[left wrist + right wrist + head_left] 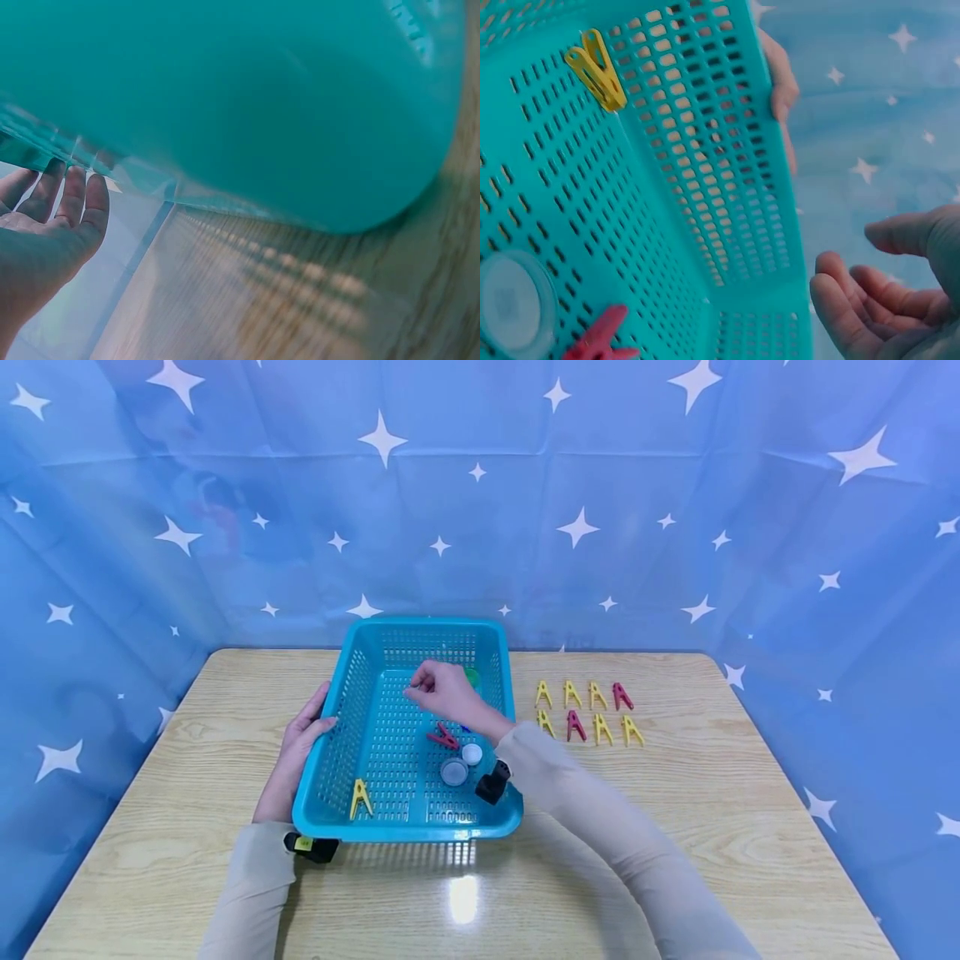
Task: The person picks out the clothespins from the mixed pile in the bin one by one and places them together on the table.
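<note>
A turquoise plastic basket [408,835] with slotted walls is on the wooden table. At its left side, my left hand [292,756] grips the wall, thumb up by the rim and fingers outside. Over the basket's inside hovers my right hand [446,693]; in the right wrist view its thumb stands apart from loosely bent fingers, with nothing between them. Inside lie a yellow clothespin [360,799] near the front left, a red clothespin [444,737], a clear round lid [453,772] and a small white cap [472,754]. A green piece [472,677] is partly hidden behind the right hand.
Right of the basket, two rows of clothespins lie on the table [712,810], several yellow ones [568,693] and two red, one a red clothespin [622,696] at the back right. A blue star-patterned curtain [480,502] rises behind the table and along both sides.
</note>
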Demonstrator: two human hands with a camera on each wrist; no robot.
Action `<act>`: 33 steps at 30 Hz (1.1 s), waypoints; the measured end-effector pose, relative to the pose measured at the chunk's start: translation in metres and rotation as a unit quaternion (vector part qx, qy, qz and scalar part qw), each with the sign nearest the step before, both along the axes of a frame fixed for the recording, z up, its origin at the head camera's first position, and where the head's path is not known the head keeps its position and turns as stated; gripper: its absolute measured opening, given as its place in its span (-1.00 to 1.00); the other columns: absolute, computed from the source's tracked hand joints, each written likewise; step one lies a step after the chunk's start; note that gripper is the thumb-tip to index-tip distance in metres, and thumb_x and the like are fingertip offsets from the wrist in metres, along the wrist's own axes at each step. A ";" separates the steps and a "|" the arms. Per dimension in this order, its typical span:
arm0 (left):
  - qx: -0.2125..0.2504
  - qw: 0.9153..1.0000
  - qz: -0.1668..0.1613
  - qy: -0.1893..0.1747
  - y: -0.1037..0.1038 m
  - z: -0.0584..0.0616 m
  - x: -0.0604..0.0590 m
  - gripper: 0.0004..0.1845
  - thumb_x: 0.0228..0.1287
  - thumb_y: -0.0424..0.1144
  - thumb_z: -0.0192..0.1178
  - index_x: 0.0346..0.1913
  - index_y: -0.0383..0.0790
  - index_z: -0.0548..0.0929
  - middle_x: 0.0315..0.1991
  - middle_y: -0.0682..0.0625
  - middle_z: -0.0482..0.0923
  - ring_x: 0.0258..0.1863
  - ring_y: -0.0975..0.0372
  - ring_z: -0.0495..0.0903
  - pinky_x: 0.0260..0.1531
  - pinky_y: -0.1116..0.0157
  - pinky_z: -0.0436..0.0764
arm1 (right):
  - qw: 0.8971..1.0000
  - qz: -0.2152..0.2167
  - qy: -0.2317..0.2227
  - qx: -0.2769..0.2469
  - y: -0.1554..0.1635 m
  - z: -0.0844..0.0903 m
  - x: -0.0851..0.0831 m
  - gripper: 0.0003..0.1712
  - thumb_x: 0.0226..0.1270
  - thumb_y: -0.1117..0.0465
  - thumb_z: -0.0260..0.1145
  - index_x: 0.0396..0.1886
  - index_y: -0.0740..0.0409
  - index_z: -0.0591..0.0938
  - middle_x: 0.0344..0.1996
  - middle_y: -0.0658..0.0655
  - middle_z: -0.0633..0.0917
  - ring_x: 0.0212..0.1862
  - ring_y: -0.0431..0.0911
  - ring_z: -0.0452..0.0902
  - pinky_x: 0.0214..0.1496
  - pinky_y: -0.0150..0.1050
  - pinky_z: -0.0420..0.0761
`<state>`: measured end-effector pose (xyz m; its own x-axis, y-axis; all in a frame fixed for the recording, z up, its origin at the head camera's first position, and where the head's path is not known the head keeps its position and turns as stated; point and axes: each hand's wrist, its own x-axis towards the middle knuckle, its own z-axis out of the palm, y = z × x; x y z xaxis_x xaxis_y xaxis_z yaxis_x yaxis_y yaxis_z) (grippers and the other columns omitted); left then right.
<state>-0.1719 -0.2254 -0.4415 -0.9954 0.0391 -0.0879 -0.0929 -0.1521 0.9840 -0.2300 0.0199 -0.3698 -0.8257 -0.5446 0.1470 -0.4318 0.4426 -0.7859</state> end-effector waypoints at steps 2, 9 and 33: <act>-0.001 1.000 0.001 -0.001 0.000 0.000 0.000 -0.36 0.45 -0.22 -0.05 0.49 0.02 -0.02 0.50 0.09 -0.17 0.44 0.02 -0.06 0.26 0.04 0.20 | 1.000 0.017 -0.010 0.001 -0.006 -0.003 0.001 -0.86 0.31 0.26 0.24 -0.25 0.28 0.57 -0.46 0.14 0.64 -0.50 -0.16 0.51 -0.40 -0.38 0.52; 0.010 1.000 0.001 0.002 0.001 0.000 0.000 -0.36 0.45 -0.26 -0.07 0.49 0.00 -0.03 0.50 0.06 -0.15 0.44 0.05 -0.05 0.27 0.07 0.20 | 0.996 0.050 -0.062 0.029 -0.028 -0.019 0.005 -0.89 0.28 0.26 0.26 -0.30 0.23 0.57 -0.48 0.11 0.64 -0.45 -0.06 0.57 -0.43 -0.42 0.52; 0.003 1.000 -0.016 0.006 -0.001 0.000 0.000 -0.35 0.45 -0.25 -0.06 0.49 0.05 -0.05 0.50 0.01 -0.15 0.42 -0.03 -0.03 0.26 -0.10 0.19 | 0.970 0.155 -0.126 0.136 -0.059 -0.055 0.018 -0.77 0.05 0.31 0.45 -0.30 0.33 0.65 -0.46 0.10 0.70 -0.47 -0.31 0.51 -0.43 -0.52 0.50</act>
<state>-0.1722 -0.2259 -0.4416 -0.9945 0.0720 -0.0761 -0.0865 -0.1555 0.9840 -0.2116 -0.0391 -0.4243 -0.6076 -0.7625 -0.2223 -0.3868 0.5285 -0.7557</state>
